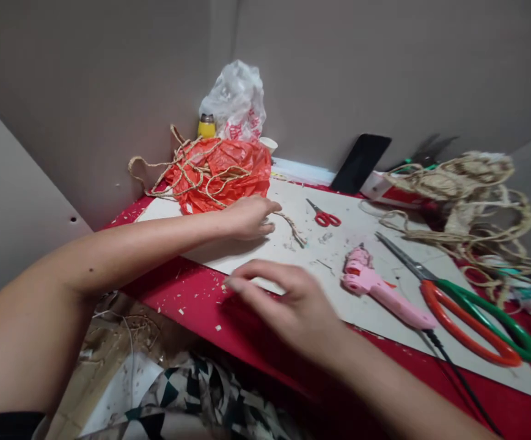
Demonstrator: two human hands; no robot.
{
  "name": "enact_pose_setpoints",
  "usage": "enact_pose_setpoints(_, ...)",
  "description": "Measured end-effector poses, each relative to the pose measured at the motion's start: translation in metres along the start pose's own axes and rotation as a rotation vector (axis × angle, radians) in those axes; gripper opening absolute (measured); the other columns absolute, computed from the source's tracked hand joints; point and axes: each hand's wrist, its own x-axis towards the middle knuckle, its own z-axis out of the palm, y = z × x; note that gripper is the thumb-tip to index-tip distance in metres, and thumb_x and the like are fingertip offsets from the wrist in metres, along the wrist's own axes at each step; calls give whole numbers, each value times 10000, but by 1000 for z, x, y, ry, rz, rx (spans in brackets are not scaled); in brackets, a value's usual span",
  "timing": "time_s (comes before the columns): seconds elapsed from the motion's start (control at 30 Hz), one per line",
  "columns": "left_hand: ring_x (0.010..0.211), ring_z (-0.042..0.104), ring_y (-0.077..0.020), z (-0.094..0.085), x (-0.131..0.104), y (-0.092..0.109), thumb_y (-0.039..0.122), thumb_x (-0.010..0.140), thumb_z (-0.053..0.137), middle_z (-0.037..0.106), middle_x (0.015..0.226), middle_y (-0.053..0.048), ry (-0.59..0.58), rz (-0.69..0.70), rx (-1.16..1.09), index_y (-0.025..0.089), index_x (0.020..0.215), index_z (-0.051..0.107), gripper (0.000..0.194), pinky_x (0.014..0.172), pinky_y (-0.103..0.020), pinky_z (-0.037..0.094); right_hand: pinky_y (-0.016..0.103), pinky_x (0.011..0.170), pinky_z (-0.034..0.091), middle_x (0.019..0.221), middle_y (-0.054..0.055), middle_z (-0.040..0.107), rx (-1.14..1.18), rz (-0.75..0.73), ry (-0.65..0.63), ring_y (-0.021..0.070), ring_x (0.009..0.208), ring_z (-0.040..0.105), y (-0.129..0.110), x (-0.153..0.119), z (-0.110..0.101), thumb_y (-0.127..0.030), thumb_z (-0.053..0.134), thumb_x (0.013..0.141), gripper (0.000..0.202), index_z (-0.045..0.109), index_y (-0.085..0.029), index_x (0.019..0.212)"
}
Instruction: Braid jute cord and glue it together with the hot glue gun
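Note:
Over the white board [247, 256], my left hand [248, 218] reaches beside a red plastic bag [247, 165]. A braided cord [294, 229] passes by its fingertips, its end lying on the board; other loops of it rest on the bag. Whether those fingers grip the cord is unclear. Closer to me, above the red table's edge, my right hand [292, 305] is curled with thumb and forefinger near each other and a gap between them, holding nothing visible. Right of it lie a pink glue gun [384, 293] and small red-handled scissors [324, 215].
Large scissors [457, 305] with orange and green handles lie at the right, near a heap of rope [467, 189]. A black phone [361, 164] leans at the back. A clear plastic bag [238, 98] and yellow jar [207, 126] stand behind the red bag. Scraps dot the red table [201, 299].

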Motion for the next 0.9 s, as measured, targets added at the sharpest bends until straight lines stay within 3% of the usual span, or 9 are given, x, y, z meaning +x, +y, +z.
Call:
enact_pose_setpoints(0.13, 1033, 573, -277, 8, 13, -6, 169, 788, 599, 652, 1105, -143, -35, -34, -32, 97, 1196, 580, 414, 911, -371, 388, 239, 585, 475, 636, -30, 661, -67, 175, 341, 135, 583, 614, 14, -9, -47, -329, 620, 847, 174, 621, -229, 704)
enact_pose_setpoints(0.33, 871, 606, -247, 6, 43, -10, 147, 722, 660, 677, 855, -83, -80, -30, -129, 118, 1007, 674, 287, 828, -356, 409, 257, 552, 503, 648, -19, 658, -32, 427, 722, 136, 550, 613, 13, -18, -82, -400, 687, 791, 177, 617, -248, 736)
enact_pose_setpoints(0.53, 736, 629, -159, -21, 72, 34, 172, 842, 531, 686, 813, -71, -17, 91, -349, 88, 995, 637, 204, 708, -295, 471, 207, 450, 506, 565, -8, 647, 15, 415, 731, 129, 497, 608, 34, -20, -128, -419, 722, 740, 227, 619, -224, 687)
enact_pose_setpoints(0.63, 671, 627, -109, -27, 80, 57, 146, 873, 478, 679, 744, -46, -93, 74, -718, 90, 995, 609, 188, 665, -253, 484, 213, 476, 501, 552, -9, 642, 58, 405, 747, 130, 503, 604, 47, -22, -146, -390, 728, 733, 229, 607, -200, 695)
enact_pose_setpoints(0.73, 620, 605, -90, -21, 83, 71, 159, 820, 582, 658, 668, -15, -219, -79, -1122, 112, 955, 639, 154, 617, -224, 446, 224, 528, 506, 570, -16, 638, 171, 409, 700, 123, 517, 607, 59, -25, -155, -382, 739, 722, 241, 598, -187, 718)
enact_pose_setpoints(0.9, 584, 588, -88, 1, 82, 86, 173, 724, 697, 656, 644, 1, -281, -189, -1364, 133, 911, 665, 194, 594, -225, 407, 259, 597, 513, 702, -7, 657, 298, 384, 562, 143, 624, 633, 71, -33, -156, -374, 747, 712, 319, 616, -184, 932)
